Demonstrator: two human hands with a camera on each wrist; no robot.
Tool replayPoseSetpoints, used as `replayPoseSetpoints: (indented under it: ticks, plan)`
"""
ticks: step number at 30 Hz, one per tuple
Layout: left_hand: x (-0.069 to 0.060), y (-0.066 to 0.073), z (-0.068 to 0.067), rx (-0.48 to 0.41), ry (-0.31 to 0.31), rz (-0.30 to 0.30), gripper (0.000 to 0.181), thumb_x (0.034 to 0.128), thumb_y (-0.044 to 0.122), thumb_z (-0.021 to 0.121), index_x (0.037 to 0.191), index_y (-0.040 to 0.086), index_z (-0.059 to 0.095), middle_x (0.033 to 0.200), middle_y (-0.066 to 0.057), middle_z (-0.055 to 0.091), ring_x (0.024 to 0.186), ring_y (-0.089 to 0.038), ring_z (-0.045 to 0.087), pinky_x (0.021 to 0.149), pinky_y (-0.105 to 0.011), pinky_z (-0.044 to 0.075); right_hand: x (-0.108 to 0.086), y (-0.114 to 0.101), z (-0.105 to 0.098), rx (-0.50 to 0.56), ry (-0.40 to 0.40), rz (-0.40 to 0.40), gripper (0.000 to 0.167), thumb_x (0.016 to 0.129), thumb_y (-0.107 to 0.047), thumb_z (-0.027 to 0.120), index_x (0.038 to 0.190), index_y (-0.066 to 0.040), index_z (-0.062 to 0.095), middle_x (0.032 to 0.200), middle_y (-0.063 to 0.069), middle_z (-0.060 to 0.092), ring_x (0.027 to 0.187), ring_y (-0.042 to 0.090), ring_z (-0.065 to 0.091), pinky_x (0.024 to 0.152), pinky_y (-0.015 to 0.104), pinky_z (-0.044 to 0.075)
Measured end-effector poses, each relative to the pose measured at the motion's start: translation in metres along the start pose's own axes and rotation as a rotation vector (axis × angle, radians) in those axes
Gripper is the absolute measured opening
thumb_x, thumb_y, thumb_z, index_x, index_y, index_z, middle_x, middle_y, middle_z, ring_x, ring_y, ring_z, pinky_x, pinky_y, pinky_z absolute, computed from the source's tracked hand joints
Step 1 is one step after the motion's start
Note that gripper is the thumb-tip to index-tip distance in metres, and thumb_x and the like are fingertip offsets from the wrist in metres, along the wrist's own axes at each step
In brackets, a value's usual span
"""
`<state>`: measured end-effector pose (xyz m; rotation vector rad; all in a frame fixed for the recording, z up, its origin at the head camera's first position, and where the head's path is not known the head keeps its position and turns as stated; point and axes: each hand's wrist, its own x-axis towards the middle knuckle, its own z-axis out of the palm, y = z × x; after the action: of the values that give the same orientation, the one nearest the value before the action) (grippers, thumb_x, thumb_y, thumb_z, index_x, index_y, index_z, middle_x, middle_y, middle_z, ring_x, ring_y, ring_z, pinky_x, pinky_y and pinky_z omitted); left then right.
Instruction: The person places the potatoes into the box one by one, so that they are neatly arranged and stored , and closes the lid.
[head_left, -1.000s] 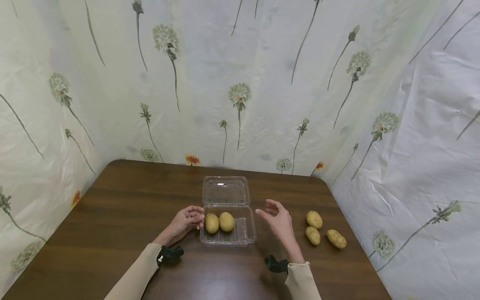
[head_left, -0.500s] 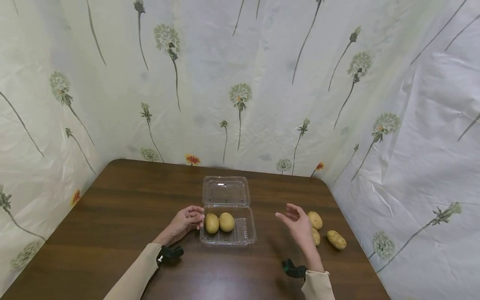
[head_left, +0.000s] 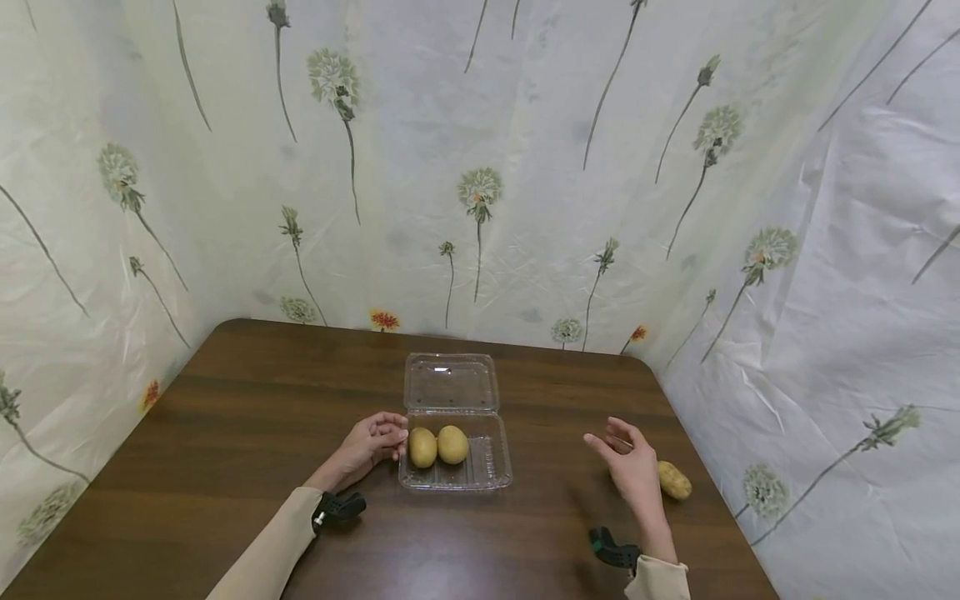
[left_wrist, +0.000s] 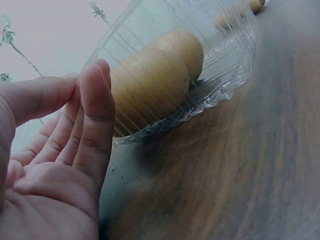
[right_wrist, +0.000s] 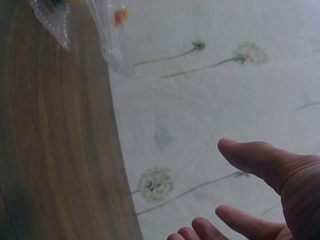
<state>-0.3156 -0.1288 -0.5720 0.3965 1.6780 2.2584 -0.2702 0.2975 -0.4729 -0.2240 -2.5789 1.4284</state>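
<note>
A clear plastic clamshell box lies with its lid folded back. Two potatoes sit side by side in its left half. My left hand pinches the box's left rim between thumb and fingertips, as the left wrist view shows at close range, where a nearer potato shows through the wall. Over at the right, my right hand hovers with fingers loosely spread and nothing in them. It covers the spot where two loose potatoes lay; a third potato shows just right of it.
The brown wooden table has rounded back corners. A flower-printed sheet hangs behind it and along both sides. A dark wrist mount sits below the right hand, another on the left wrist.
My right hand has moved right, from beside the box to over the loose potatoes, hiding two of them. The left hand has kept its hold on the box rim.
</note>
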Motion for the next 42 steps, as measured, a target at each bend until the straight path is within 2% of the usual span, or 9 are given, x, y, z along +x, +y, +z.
replayPoseSetpoints:
  ticks: [5,9,15,19,23,27,34,42]
  plan:
    - [0.000,0.000,0.001,-0.011,-0.004,0.000,0.039,0.0972,0.005,0.055,0.128,-0.012,0.037,0.084,0.001,0.064,0.071,-0.010,0.062,0.063,-0.022,0.052,-0.002,0.003,-0.012,0.026,0.022,-0.003,0.068,0.085,-0.036,0.074,0.139,-0.005,0.045,0.136,0.020,0.051,0.125,0.036,0.052,0.075,0.003,0.042]
    - [0.000,-0.001,0.001,-0.006,0.001,0.007,0.036,0.0964,0.004,0.056,0.125,-0.010,0.039,0.084,0.000,0.064,0.071,-0.010,0.063,0.063,-0.022,0.052,-0.003,0.006,-0.021,0.033,0.046,0.012,0.067,0.086,-0.032,0.073,0.140,-0.004,0.044,0.137,0.021,0.051,0.126,0.036,0.052,0.074,-0.002,0.038]
    - [0.001,-0.002,-0.001,-0.003,-0.011,0.016,0.034,0.0968,0.002,0.055,0.125,-0.010,0.039,0.084,0.000,0.064,0.072,-0.010,0.063,0.063,-0.021,0.052,-0.005,0.017,-0.028,-0.020,0.091,0.047,0.063,0.088,-0.030,0.072,0.139,-0.005,0.046,0.136,0.019,0.054,0.124,0.033,0.055,0.074,-0.003,0.035]
    - [0.001,-0.001,0.000,0.009,0.011,0.003,0.037,0.0967,0.005,0.056,0.125,-0.010,0.039,0.082,0.001,0.064,0.071,-0.010,0.062,0.063,-0.022,0.052,-0.003,0.026,-0.028,0.001,0.100,0.063,0.062,0.087,-0.025,0.073,0.139,-0.003,0.046,0.135,0.021,0.054,0.123,0.035,0.054,0.073,-0.003,0.037]
    - [0.002,-0.001,0.000,0.017,0.024,-0.006,0.039,0.0962,0.008,0.058,0.125,-0.010,0.039,0.081,0.001,0.065,0.071,-0.010,0.062,0.063,-0.022,0.052,-0.002,0.034,-0.027,-0.036,0.108,0.082,0.061,0.087,-0.026,0.073,0.137,-0.002,0.047,0.133,0.022,0.056,0.122,0.036,0.055,0.070,-0.002,0.037]
    - [0.001,-0.001,0.001,0.001,0.014,-0.015,0.040,0.0967,0.006,0.056,0.127,-0.011,0.037,0.081,0.001,0.064,0.071,-0.010,0.062,0.063,-0.023,0.051,-0.003,0.041,-0.026,-0.059,0.096,0.091,0.063,0.087,-0.027,0.073,0.137,0.000,0.047,0.133,0.025,0.055,0.121,0.038,0.056,0.068,-0.001,0.037]
    - [0.001,-0.001,0.001,-0.008,0.004,-0.007,0.040,0.0966,0.005,0.056,0.127,-0.012,0.037,0.082,0.000,0.064,0.071,-0.010,0.062,0.063,-0.022,0.052,0.000,0.049,-0.025,-0.026,0.037,0.120,0.065,0.090,-0.028,0.069,0.140,0.003,0.042,0.136,0.029,0.050,0.124,0.039,0.052,0.069,0.001,0.037]
    - [-0.001,0.000,0.002,0.011,0.015,0.010,0.035,0.0955,0.007,0.059,0.123,-0.007,0.042,0.082,0.001,0.064,0.071,-0.010,0.062,0.063,-0.022,0.052,0.006,0.064,-0.019,-0.082,0.021,0.086,0.057,0.093,-0.019,0.064,0.136,0.010,0.043,0.133,0.031,0.052,0.122,0.040,0.053,0.070,-0.003,0.032]
